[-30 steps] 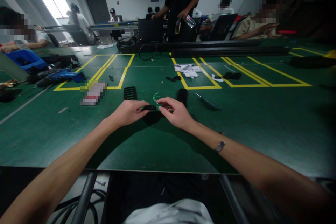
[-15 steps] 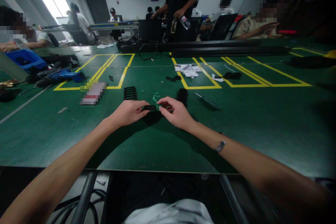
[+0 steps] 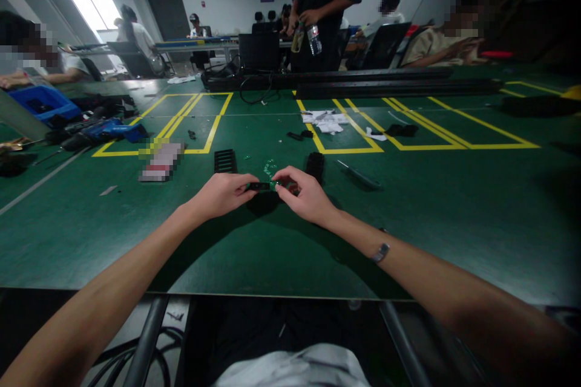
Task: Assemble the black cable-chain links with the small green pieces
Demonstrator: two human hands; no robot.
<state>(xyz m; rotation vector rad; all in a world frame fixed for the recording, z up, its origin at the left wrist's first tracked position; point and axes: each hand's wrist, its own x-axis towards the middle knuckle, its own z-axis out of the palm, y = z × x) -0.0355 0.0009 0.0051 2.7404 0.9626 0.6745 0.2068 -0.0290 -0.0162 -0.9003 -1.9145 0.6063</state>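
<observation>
My left hand [image 3: 227, 193] pinches a small black rectangular part [image 3: 259, 186] between thumb and fingers, just above the green table. At that part's right end, my right hand [image 3: 302, 193] closes its fingertips on a small green piece [image 3: 273, 185], which seems to touch the black part. Past the fingertips lie several loose shiny green bits [image 3: 270, 167]. A black slotted piece [image 3: 225, 161] rests beyond my left hand. Behind my right hand is another black piece [image 3: 315, 167], partly hidden by it.
A screwdriver-like tool [image 3: 361, 175] lies to the right. Crumpled white paper [image 3: 327, 121] sits farther back, before long black rails [image 3: 372, 81]. At left are a blurred-out box [image 3: 161, 161], a blue power tool [image 3: 109, 129] and a blue bin [image 3: 43, 103]. A person [image 3: 333, 6] stands beyond.
My hands have barely moved and keep the same hold. Across the table, the standing person has shifted slightly right and brought both arms together near the bottles.
</observation>
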